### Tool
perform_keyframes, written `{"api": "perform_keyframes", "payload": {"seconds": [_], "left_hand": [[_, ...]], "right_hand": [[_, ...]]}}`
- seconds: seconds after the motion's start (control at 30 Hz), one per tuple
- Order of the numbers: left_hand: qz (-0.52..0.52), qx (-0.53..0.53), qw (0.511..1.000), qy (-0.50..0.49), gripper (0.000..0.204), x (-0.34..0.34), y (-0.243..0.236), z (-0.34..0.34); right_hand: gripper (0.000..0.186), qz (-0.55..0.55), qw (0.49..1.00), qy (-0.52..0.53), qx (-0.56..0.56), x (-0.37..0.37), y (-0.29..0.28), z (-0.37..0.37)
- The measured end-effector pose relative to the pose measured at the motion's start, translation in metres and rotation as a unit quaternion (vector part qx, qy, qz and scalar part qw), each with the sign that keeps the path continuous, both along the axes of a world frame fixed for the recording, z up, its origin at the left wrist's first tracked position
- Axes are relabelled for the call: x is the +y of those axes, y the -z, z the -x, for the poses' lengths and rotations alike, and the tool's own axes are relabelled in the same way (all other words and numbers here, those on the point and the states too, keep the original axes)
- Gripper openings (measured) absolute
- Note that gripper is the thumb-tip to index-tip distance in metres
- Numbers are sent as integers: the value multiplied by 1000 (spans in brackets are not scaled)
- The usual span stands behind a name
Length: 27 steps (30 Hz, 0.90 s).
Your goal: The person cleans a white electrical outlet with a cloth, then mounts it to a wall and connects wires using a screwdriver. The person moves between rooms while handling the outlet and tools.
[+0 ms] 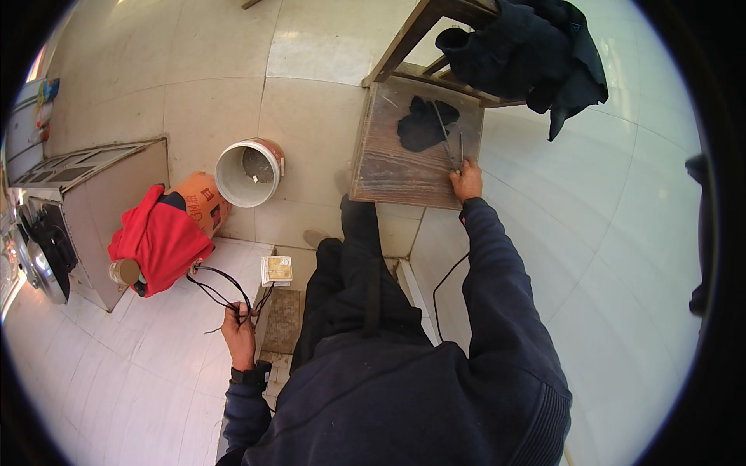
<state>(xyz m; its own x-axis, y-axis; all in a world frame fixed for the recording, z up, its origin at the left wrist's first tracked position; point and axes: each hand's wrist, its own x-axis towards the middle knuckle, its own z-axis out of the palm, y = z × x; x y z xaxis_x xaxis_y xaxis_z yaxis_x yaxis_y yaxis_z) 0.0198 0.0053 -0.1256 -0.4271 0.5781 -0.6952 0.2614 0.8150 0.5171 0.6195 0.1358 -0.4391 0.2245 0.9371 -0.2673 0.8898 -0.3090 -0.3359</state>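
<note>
My left hand (239, 339) is closed around a looped black cable (224, 284), whose loops rise from the fingers toward the red cloth. My right hand (466, 182) reaches over the near right corner of a wooden chair seat (388, 167). Its fingers are wrapped round the handles of what look like metal scissors (450, 147), with the two long blades apart and pointing away from me. One blade lies across a crumpled black cloth (423, 128) on the seat. The handles are mostly hidden by my fingers.
A white bucket (225, 172) stands left of the chair, beside an orange bag (203, 198) and a red cloth (159, 241). A white-and-yellow box (277, 269) sits by my knees. Dark clothing (528, 54) hangs over the chair's frame. At far left is a metal-topped cabinet (116, 217).
</note>
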Motion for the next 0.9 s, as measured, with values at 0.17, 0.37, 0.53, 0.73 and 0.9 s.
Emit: {"api": "perform_keyframes", "payload": {"seconds": [0.17,0.37,0.53,0.73,0.9], "left_hand": [[9,0,1000,6,24,8,2,-1],[21,-7,1000,0,21,16,4,-5],[23,-7,1000,15,15,21,8,-10],[24,-10,1000,3,9,25,6,-15],[45,-13,999,-3,6,32,12,-20]], "right_hand": [[42,-15,1000,-6,-5,2,0,0],[45,78,997,4,6,8,-6,-3],[41,122,992,-9,-28,12,1,16],[35,89,995,-36,-13,7,-5,29],[31,79,995,-44,-31,-2,-12,43]]}}
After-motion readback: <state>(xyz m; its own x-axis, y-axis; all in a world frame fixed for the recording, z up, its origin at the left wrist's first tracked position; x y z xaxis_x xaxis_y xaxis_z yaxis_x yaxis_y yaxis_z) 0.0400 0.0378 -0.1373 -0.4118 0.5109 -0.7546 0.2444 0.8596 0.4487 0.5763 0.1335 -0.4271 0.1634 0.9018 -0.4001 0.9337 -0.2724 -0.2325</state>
